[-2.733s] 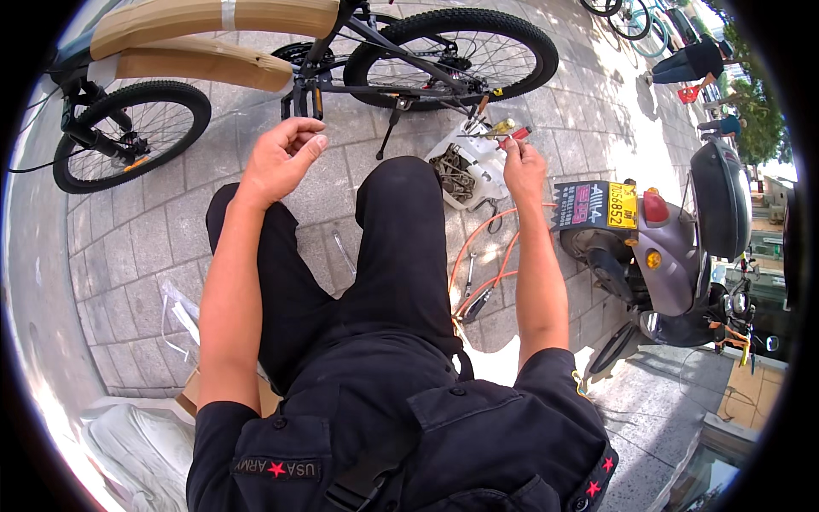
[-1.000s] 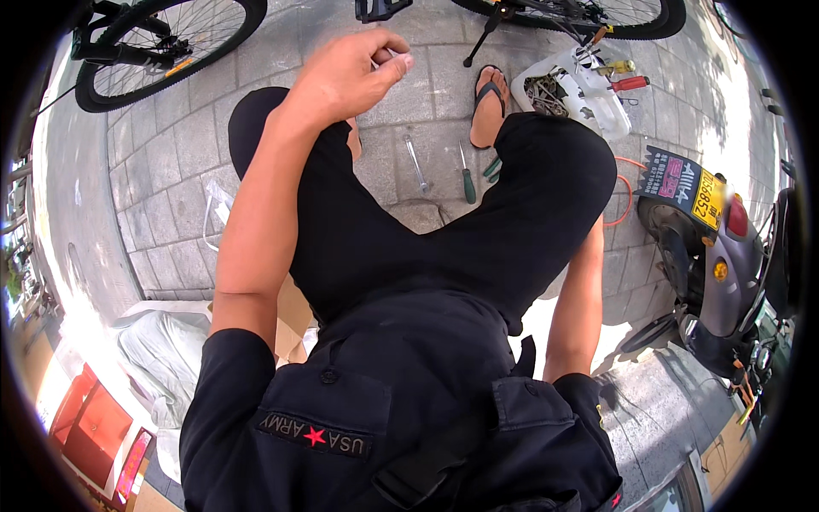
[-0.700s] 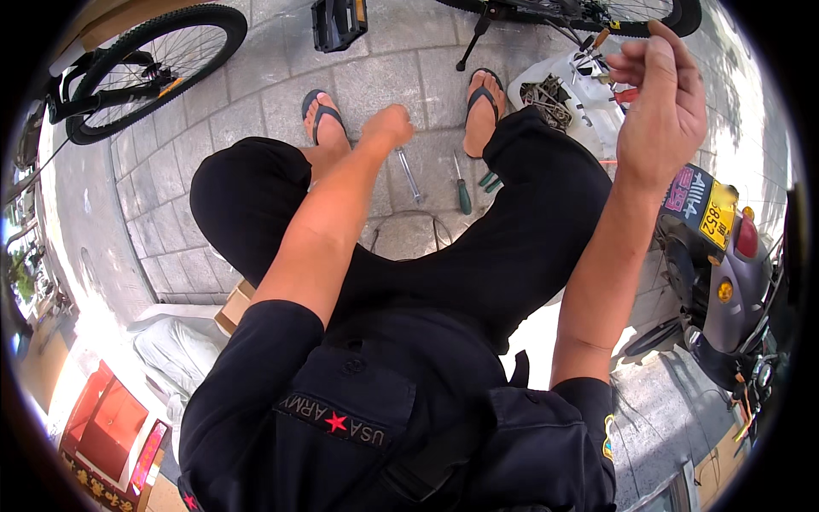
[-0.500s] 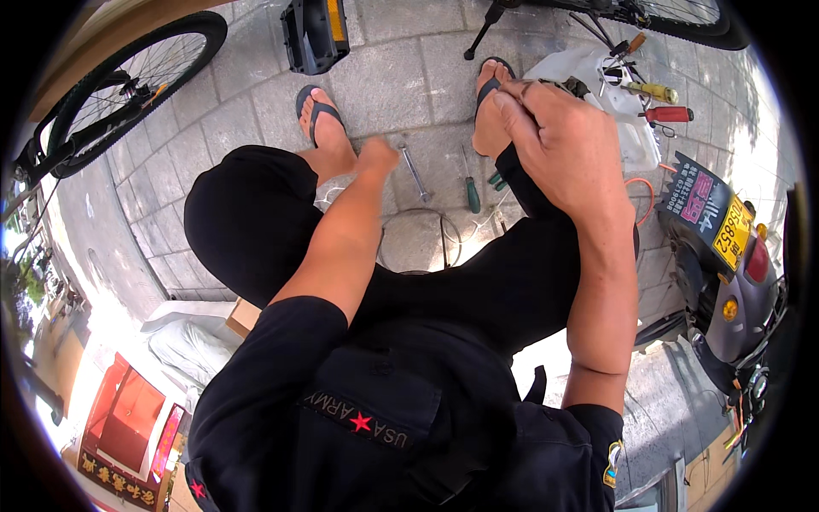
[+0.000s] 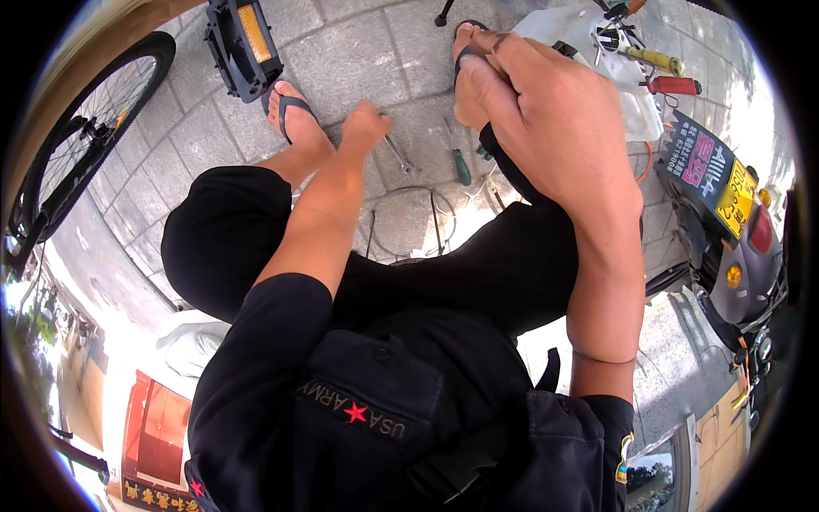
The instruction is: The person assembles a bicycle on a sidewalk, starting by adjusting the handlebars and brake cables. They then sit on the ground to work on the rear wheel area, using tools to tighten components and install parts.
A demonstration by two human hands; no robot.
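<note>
My left hand (image 5: pixel 366 125) is low over the paving, its fingers curled at the far end of a metal wrench (image 5: pixel 399 155). The near end of that wrench shows beside the hand; the fingers cover the rest. My right hand (image 5: pixel 546 111) is raised much closer to the view, above my right foot. Its thumb and forefinger are pressed together, with a dark smudge on the forefinger, and whatever they may hold is hidden. On the ground between the hands lies a green-handled screwdriver (image 5: pixel 461 167).
A black bicycle pedal (image 5: pixel 243 47) with an orange reflector hangs at upper left, near a bicycle wheel (image 5: pixel 102 128). At upper right a white container (image 5: pixel 636 111) bears tools, among them a red-handled screwdriver (image 5: pixel 674 86). A scooter (image 5: pixel 742 264) stands right. A thin hoop (image 5: pixel 405 253) lies between my legs.
The view has shifted, so the ground things sit higher and further left. My left hand has moved slightly forward to the wrench's far end. My right hand stays pinched and raised.
</note>
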